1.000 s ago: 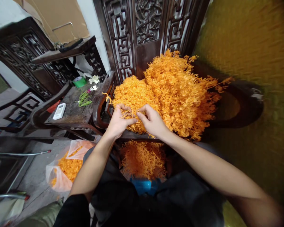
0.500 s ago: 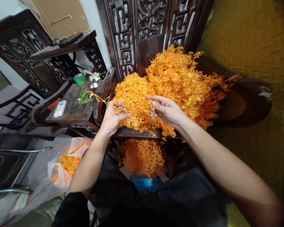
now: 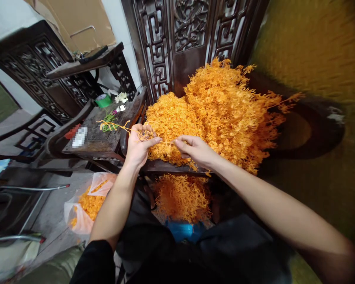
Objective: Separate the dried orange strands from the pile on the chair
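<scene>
Between both hands (image 3: 140,142) (image 3: 195,150), orange strand (image 3: 165,142).

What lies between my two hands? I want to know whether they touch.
In the head view, a thin orange strand spans the gap between left hand and right hand; they stay apart.

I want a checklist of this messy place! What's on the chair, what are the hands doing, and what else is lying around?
Surface: dark carved wooden chair seat, mostly covered.
Job's things: big orange strand pile on the seat; more orange strands below its front edge, over a blue container.
Clutter: plastic bag of orange strands on the floor; green stems, white flowers and a green roll on the side table.
Hands: left hand grips a small orange bunch; right hand pinches a strand between them.
Cables: nothing seen.
Surroundings: carved wooden screen, cardboard, yellow wall.
</scene>
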